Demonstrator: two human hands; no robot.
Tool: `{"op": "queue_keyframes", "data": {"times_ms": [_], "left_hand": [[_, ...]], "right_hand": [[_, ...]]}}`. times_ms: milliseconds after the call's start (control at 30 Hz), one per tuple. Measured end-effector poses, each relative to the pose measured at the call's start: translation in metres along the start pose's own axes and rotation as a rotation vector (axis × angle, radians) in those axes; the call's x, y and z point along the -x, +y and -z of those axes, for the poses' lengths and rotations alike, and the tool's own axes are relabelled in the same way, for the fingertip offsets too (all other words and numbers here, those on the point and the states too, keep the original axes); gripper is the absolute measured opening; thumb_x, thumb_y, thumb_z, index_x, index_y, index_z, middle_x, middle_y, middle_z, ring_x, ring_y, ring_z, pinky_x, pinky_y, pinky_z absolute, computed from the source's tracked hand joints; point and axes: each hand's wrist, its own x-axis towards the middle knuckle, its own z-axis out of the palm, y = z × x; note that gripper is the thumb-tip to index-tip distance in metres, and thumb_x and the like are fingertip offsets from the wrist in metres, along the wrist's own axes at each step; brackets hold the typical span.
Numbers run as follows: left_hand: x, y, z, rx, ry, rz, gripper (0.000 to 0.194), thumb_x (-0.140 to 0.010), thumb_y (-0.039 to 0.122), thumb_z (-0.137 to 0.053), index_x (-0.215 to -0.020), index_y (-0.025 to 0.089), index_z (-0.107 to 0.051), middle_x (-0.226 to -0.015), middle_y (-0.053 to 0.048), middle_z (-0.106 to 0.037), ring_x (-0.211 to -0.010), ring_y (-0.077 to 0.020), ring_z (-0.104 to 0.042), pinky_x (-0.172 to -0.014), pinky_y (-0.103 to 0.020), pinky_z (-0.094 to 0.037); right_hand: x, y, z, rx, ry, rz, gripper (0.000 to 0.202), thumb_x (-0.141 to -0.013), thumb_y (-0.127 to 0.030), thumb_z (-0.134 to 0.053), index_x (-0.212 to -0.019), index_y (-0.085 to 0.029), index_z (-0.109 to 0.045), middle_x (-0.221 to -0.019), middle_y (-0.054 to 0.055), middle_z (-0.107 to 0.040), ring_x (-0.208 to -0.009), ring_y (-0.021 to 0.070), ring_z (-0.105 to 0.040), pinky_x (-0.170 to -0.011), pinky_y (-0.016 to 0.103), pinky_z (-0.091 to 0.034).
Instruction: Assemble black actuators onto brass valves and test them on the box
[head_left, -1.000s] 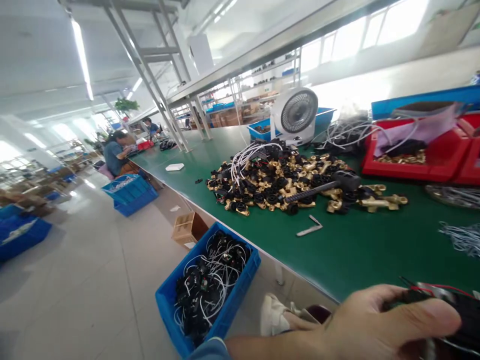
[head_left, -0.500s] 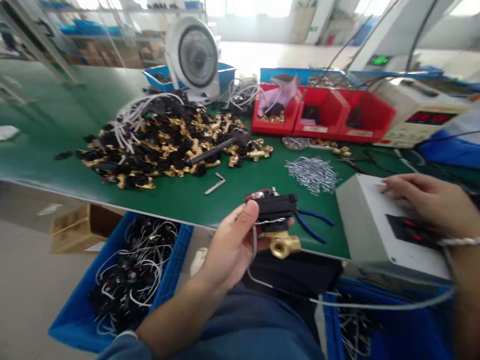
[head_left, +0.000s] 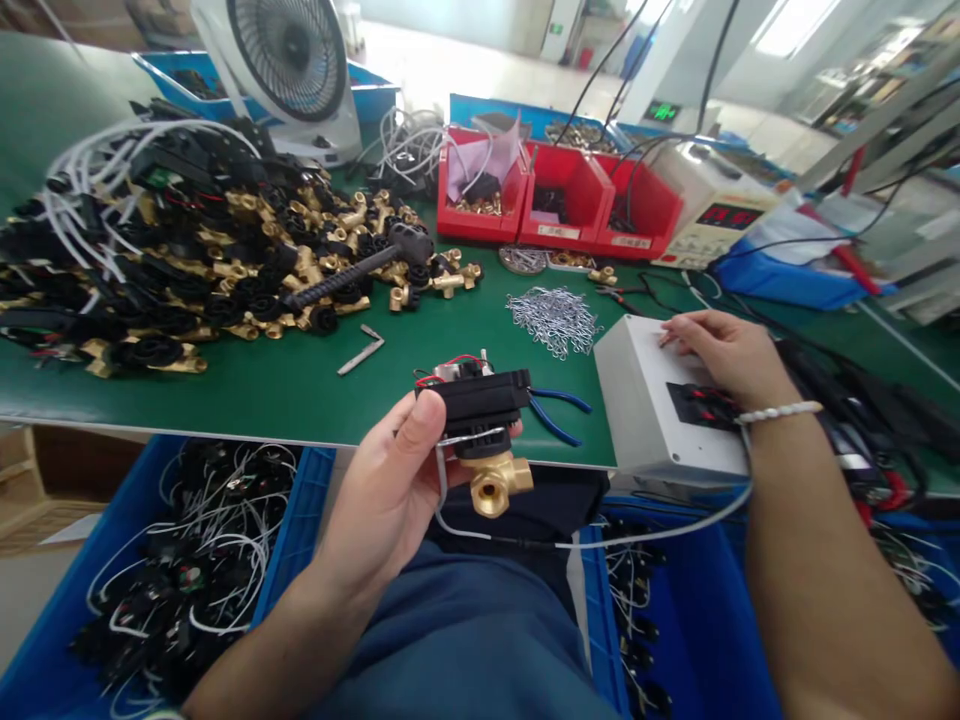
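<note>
My left hand [head_left: 386, 485] clasps the brass-ended unit [head_left: 476, 400], my right hand [head_left: 731, 358] pinches something tiny [head_left: 665, 341] atop the grey box [head_left: 630, 410], and I'd leave the cable [head_left: 652, 538] slack.

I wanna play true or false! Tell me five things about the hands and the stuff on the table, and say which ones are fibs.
1. The left hand is holding a black and brass part. True.
2. The right hand is touching the fan. False: it is on the grey box.
3. The dark hammer lies on the pile of brass and black parts. True.
4. The three bins in a row are yellow. False: they are red.
5. The beaded bracelet is on the right wrist. True.
</note>
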Motion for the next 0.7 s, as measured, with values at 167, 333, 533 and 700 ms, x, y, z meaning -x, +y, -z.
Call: {"op": "queue_keyframes", "data": {"times_ms": [167, 333, 533, 700], "left_hand": [[0.0017, -0.0002, -0.0019, -0.008, 0.0, -0.016, 0.046, -0.084, 0.051, -0.079, -0.115, 0.017, -0.072, -0.111, -0.008, -0.078, -0.091, -0.0238, -0.078, -0.074, -0.032, -0.068], [0.0017, -0.0007, -0.0018, -0.01, 0.005, -0.015, 0.045, -0.085, 0.051, -0.079, -0.114, 0.018, -0.073, -0.111, -0.008, -0.079, -0.09, -0.0247, -0.078, -0.073, -0.034, -0.068], [0.0011, 0.0002, -0.001, -0.014, -0.025, -0.008, 0.051, -0.082, 0.052, -0.08, -0.12, 0.019, -0.072, -0.112, -0.008, -0.079, -0.09, -0.024, -0.078, -0.074, -0.033, -0.068], [-0.0005, -0.0005, 0.0005, 0.013, -0.042, -0.007, 0.051, -0.085, 0.051, -0.078, -0.124, 0.019, -0.071, -0.113, -0.009, -0.078, -0.09, -0.0235, -0.079, -0.075, -0.032, -0.068]], "right_hand": [[0.0017, -0.0048, -0.0015, -0.004, -0.013, -0.006, 0.014, -0.092, -0.02, -0.063, -0.081, -0.013, -0.068, -0.081, 0.005, -0.069, -0.067, 0.0094, -0.052, -0.064, 0.02, -0.041], [0.0038, -0.0078, -0.0014, -0.009, -0.003, -0.003, 0.014, -0.091, -0.019, -0.063, -0.079, -0.013, -0.067, -0.082, 0.005, -0.069, -0.067, 0.0096, -0.052, -0.066, 0.021, -0.042], [0.0033, -0.0048, -0.0009, -0.024, -0.008, -0.009, 0.014, -0.09, -0.022, -0.064, -0.079, -0.014, -0.067, -0.083, 0.005, -0.07, -0.067, 0.0097, -0.052, -0.065, 0.02, -0.042], [0.0023, -0.0031, -0.0013, -0.029, -0.004, -0.004, 0.014, -0.091, -0.021, -0.064, -0.08, -0.013, -0.068, -0.082, 0.005, -0.07, -0.068, 0.0098, -0.053, -0.065, 0.02, -0.042]]}}
